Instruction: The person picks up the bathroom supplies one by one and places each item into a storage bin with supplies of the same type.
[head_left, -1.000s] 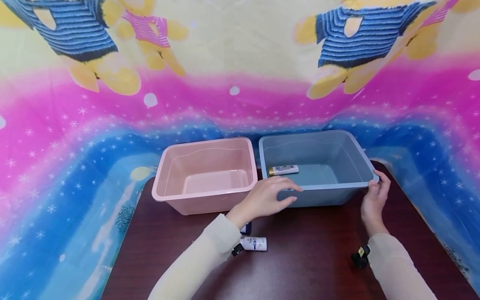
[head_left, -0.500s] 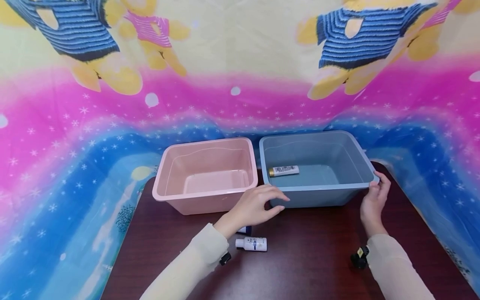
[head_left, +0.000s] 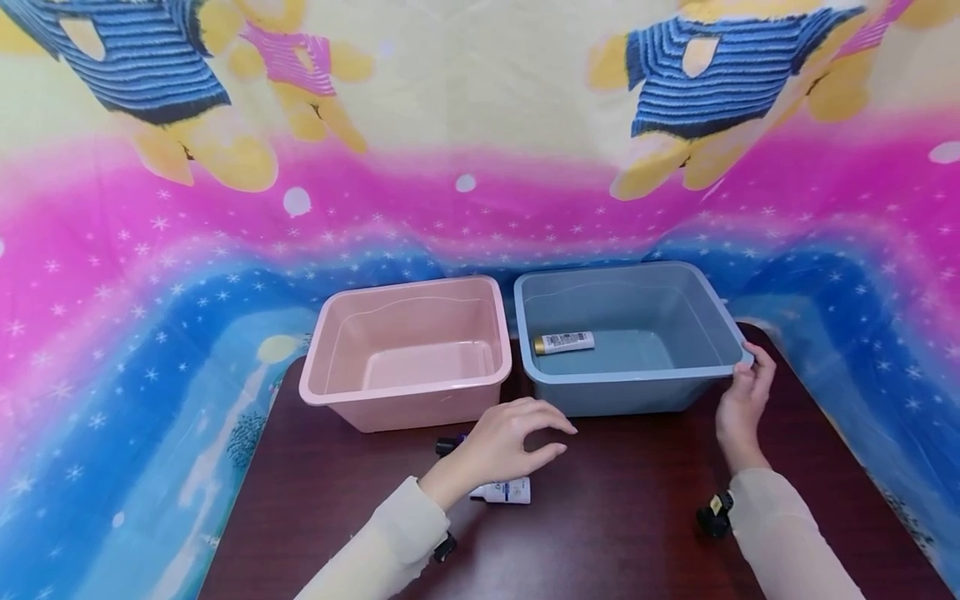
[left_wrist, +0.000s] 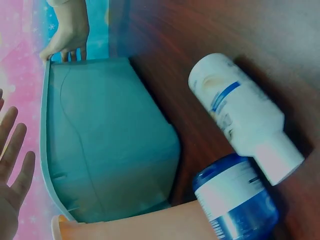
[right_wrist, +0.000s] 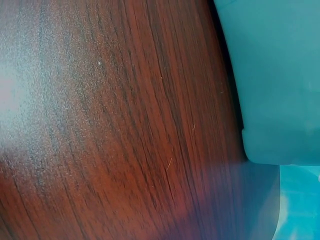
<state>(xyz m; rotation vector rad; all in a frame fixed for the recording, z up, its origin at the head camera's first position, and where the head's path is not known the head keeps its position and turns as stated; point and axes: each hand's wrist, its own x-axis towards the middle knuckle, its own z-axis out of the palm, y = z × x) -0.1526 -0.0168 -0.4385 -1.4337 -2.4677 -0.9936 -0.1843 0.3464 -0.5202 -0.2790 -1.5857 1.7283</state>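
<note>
My left hand [head_left: 513, 442] hovers over the table just in front of the blue-grey plastic bin [head_left: 630, 396], fingers relaxed and nothing in them. Below it lies a white bottle [head_left: 507, 492] with blue print, on its side. A dark blue bottle [left_wrist: 235, 195] with a white label lies beside that one; in the head view the hand covers most of it, leaving its black cap [head_left: 447, 445] showing. At the bin's front right corner my right hand [head_left: 744, 408] grips the rim. Inside the bin, a white tube [head_left: 567, 342] with a gold cap lies near the left wall.
A pink plastic bin [head_left: 420, 404] stands left of the blue-grey one with a narrow gap between. Both sit at the back of the dark wood table [head_left: 600, 525]. Behind hangs a printed cloth [head_left: 450, 208] with bears. The right wrist view shows table and bin wall.
My left hand has drawn back from the blue-grey bin's front rim, down and left, over the bottles. My right hand keeps its hold on the bin's corner.
</note>
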